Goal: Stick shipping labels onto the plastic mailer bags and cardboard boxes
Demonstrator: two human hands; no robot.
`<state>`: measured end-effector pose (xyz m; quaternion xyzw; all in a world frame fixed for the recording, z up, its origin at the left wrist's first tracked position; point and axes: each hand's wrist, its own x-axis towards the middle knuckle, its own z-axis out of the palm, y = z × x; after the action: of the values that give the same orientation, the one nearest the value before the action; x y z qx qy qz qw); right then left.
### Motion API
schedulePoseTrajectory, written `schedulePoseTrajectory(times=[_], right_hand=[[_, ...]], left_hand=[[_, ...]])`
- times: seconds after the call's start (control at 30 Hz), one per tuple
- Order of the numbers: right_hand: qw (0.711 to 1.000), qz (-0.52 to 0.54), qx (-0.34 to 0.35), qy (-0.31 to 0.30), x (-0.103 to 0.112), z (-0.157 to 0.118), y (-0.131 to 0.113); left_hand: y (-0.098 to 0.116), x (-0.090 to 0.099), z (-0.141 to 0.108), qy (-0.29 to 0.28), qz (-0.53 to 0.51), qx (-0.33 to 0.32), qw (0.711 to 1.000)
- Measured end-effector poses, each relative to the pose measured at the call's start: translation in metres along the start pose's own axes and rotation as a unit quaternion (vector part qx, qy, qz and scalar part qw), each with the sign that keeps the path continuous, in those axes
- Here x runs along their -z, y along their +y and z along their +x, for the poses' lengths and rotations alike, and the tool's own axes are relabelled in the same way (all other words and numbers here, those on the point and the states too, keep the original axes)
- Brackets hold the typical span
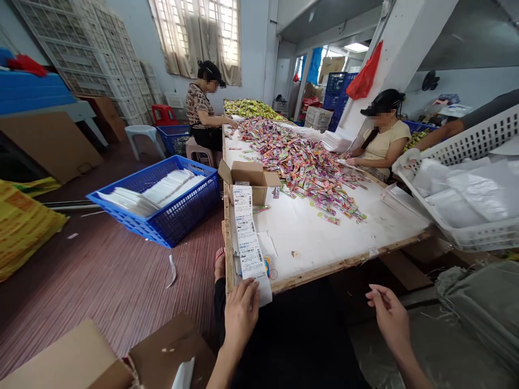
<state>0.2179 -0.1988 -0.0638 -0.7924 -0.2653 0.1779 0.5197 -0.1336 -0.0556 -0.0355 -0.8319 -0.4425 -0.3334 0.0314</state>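
Note:
A long strip of printed labels runs down from an open cardboard box along the table's left side. At the near corner, my left hand has its fingers over the strip's lower end, which hangs past the table edge; its thumb is hidden. My right hand is off to the right, in the air in front of the table, with thumb and fingertips pinched together. Whether anything small is between those fingertips cannot be made out. Beside the strip is a blue-and-yellow round item, partly covered.
Colourful small packets are heaped across the white table. A blue crate of white envelopes stands left. Two people sit at the table; another person's arm holds a white basket at right. Open cardboard lies at lower left.

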Motion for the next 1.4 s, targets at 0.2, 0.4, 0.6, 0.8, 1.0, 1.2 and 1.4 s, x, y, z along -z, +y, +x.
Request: schedulePoseTrajectory(times=[0.2, 0.4, 0.6, 0.8, 1.0, 1.2, 1.4], right_hand=[[0.999, 0.013, -0.010, -0.036, -0.015, -0.011, 0.006], [0.993, 0.003, -0.032, -0.112, -0.036, -0.033, 0.008], [0.991, 0.045, -0.108, -0.071, -0.055, -0.025, 0.043], [0.975, 0.066, -0.186, -0.101, -0.064, -0.039, 0.087], [0.981, 0.003, -0.152, -0.123, -0.067, -0.058, 0.099], [0.986, 0.010, -0.132, -0.103, -0.071, -0.056, 0.103], [0.991, 0.073, -0.113, -0.009, -0.061, -0.030, 0.094]], left_hand=[[0.001, 0.001, -0.001, -0.005, 0.000, 0.001, 1.000], [0.001, 0.001, -0.003, -0.007, 0.003, -0.001, 1.000], [0.000, 0.000, -0.005, -0.012, 0.008, -0.002, 1.000], [0.001, 0.000, -0.007, -0.015, 0.013, 0.001, 1.000], [0.005, 0.003, -0.006, -0.024, 0.011, 0.012, 1.000], [0.006, 0.003, -0.010, -0.019, 0.000, 0.012, 1.000], [0.008, 0.007, -0.012, -0.011, -0.007, 0.019, 1.000]])
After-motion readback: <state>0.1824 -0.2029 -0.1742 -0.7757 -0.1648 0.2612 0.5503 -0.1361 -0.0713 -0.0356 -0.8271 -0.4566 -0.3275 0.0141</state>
